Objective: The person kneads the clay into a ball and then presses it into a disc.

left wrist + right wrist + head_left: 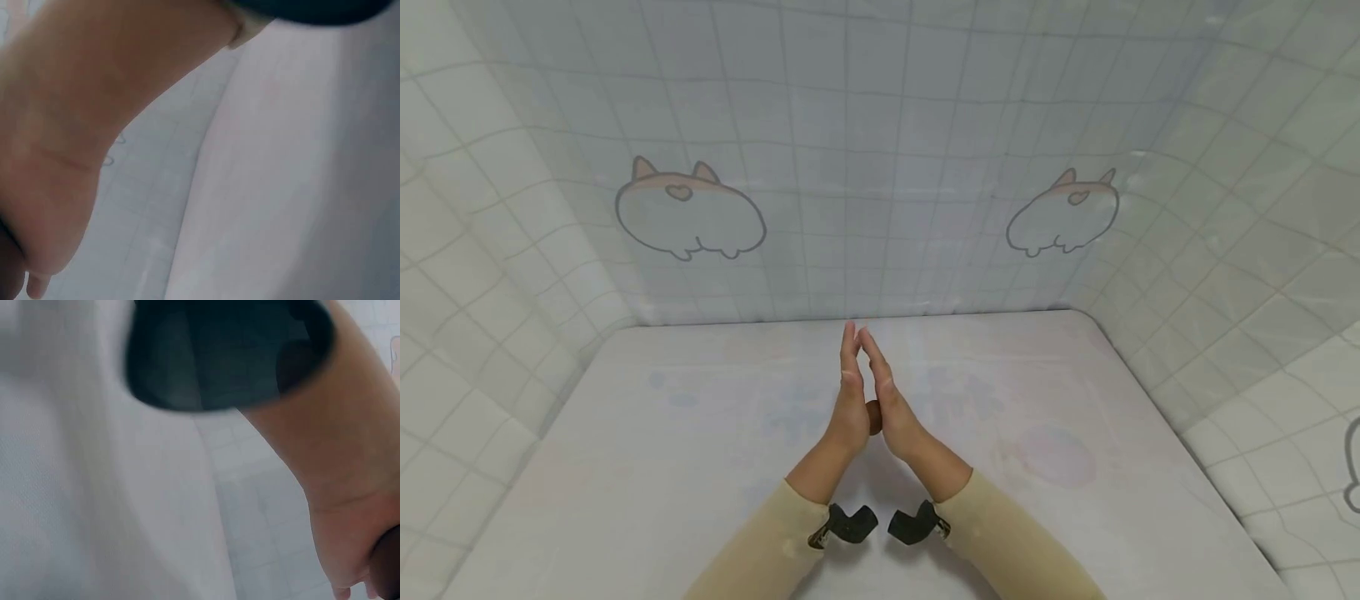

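A small round brown object (874,417) sits between the heels of two palms that face each other, in the middle of the head view. My left hand (850,408) presses it from the left, fingers straight and pointing away. From the other side my right hand (893,408) presses too, its fingers also straight and leaning in until the fingertips meet those of the left. A gap shows between the palms ahead of the object. Both wrist views catch only a dark brown edge of the object (9,269) (387,565) beside the palm; most of it is hidden.
Below the hands lies a table with a pale, faintly printed cover (662,467). A white grid-patterned curtain (880,208) with animal drawings rises behind it and along both sides. Black wrist-camera mounts (853,525) stick inward from both cream sleeves (760,542).
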A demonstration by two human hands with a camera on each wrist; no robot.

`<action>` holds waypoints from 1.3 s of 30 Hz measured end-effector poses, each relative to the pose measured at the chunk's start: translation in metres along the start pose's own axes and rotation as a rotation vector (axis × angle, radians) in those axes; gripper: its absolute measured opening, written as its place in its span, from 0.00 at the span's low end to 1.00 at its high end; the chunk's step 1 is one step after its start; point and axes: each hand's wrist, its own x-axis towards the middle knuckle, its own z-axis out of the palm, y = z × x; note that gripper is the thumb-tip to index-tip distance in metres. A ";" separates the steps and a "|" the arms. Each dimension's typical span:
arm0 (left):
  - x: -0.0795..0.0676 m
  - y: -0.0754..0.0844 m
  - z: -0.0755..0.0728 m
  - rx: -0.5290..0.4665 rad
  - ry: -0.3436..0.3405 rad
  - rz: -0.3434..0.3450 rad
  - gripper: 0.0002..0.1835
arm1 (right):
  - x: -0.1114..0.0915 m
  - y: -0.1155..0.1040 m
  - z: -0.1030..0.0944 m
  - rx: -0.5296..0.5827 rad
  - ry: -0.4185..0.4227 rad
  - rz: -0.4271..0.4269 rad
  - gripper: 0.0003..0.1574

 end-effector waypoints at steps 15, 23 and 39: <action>0.005 -0.010 -0.008 -0.091 0.098 -0.166 0.49 | 0.001 -0.024 0.000 -0.027 0.038 -0.113 0.59; -0.014 -0.014 0.005 0.013 -0.095 -0.187 0.44 | 0.012 -0.018 -0.012 -0.082 0.120 -0.083 0.60; -0.027 0.004 0.008 -0.177 -0.157 0.076 0.48 | 0.004 0.017 -0.012 -0.060 0.178 0.058 0.62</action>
